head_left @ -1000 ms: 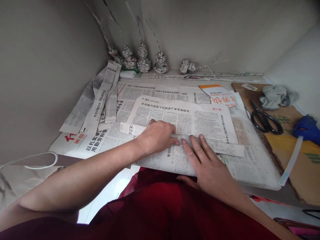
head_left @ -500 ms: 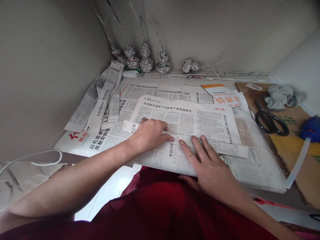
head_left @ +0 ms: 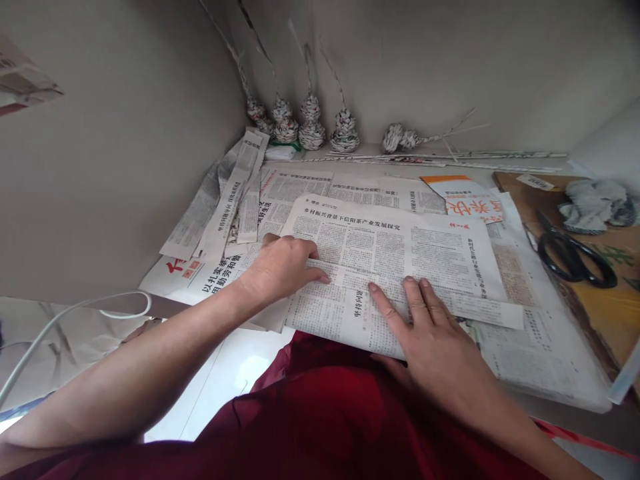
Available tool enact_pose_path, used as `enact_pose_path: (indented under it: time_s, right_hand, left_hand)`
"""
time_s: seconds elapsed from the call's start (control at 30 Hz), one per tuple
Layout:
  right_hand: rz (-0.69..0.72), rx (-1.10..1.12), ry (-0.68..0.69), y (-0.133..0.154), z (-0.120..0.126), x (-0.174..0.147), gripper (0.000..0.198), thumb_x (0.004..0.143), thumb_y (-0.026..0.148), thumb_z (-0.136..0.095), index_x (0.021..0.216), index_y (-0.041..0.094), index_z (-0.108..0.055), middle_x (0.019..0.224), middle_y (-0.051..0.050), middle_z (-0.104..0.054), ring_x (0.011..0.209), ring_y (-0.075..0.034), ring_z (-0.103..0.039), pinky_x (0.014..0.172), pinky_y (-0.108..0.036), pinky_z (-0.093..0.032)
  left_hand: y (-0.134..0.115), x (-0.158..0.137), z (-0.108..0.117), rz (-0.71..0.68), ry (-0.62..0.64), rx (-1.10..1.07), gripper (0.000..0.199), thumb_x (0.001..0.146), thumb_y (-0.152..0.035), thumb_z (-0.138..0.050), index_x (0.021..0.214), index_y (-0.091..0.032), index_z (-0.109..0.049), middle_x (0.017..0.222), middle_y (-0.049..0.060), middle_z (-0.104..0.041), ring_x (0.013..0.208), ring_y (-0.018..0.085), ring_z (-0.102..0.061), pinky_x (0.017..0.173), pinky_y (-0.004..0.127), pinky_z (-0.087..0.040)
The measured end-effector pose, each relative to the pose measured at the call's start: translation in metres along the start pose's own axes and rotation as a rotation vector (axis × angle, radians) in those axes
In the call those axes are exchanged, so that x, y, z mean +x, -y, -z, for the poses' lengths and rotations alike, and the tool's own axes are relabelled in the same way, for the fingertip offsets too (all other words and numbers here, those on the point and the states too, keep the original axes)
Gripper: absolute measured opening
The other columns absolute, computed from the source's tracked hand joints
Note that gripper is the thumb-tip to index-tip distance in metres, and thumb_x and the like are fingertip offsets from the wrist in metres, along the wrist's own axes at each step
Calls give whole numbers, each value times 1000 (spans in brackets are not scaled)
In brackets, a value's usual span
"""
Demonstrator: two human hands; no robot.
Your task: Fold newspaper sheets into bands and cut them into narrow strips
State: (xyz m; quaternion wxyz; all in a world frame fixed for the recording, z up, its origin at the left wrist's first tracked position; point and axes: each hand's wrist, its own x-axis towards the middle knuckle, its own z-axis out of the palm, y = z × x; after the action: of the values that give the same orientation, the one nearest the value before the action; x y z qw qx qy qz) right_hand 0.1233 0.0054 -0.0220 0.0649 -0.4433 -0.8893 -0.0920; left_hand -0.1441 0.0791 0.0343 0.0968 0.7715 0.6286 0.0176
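In the head view a printed newspaper sheet (head_left: 350, 243) lies on a pile of newspapers at the near table edge. Across it runs a narrow newspaper strip (head_left: 500, 314), its right end jutting past the sheet. My left hand (head_left: 285, 267) is closed over the strip's left end, fingers curled and thumb stretched along the paper; the fingertips are mostly hidden. Flat on the near part of the sheet, my right hand (head_left: 425, 320) is open with its fingers spread. Its thumb hangs at the front edge, below the paper.
Several gourd-shaped woven paper pieces (head_left: 311, 127) stand along the wall, one lying on its side. Thin paper rods (head_left: 400, 159) lie before them. Cut newspaper strips (head_left: 227, 200) sit at left. Black-handled scissors (head_left: 575, 257) and a grey cloth (head_left: 595, 203) are on cardboard at right.
My left hand has slid left along the strip, covering its left end, which showed before. My right hand stays on the sheet. The camera view has turned slightly left.
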Motion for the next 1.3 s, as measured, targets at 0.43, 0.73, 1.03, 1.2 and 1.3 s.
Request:
enact_pose_path:
  time_s: [0.43,0.73,1.03,1.2,1.3]
  right_hand:
    - [18,-39,-21,-3,-8,-1,104,80,48,-73,161,19,-15,145,-39,-41,133,-58,-44,89,-64,-55]
    - [5,2,-12,-3,-11,-2,104,81,42,-72,162,22,-11,150,-34,-36,136,-58,-40,95,-66,-51]
    - [27,-36,-21,-4,-9,-4,111,77,36,-78,162,18,-9,148,-39,-36,134,-59,-43,93,-64,-52]
    - [35,-36,-31,-2,-6,-2,110,77,34,-79,162,14,-12,146,-42,-36,134,-60,-42,97,-64,-50]
    - [24,-19,-16,0,-3,-2,109,74,32,-81,161,14,-18,147,-41,-38,136,-59,-40,101,-64,-48]
  left_hand:
    - [39,-12,1,163,-71,-33,46,83,-65,-64,95,-21,-67,81,4,-74,74,24,-67,101,53,-37]
    - [40,-20,-2,221,-129,-137,42,77,-63,-72,91,-24,-63,75,0,-69,82,25,-68,103,52,-36]
    - [40,-30,-14,292,-245,-165,36,82,-55,-69,96,-23,-66,76,2,-65,86,27,-65,100,54,-39]
    - [40,-36,-25,322,-337,-200,28,86,-46,-68,102,-23,-63,75,2,-64,87,27,-62,96,56,-39]
    - [39,-41,-31,298,-433,-182,32,89,-42,-65,115,-24,-61,88,6,-68,98,31,-59,93,57,-40]
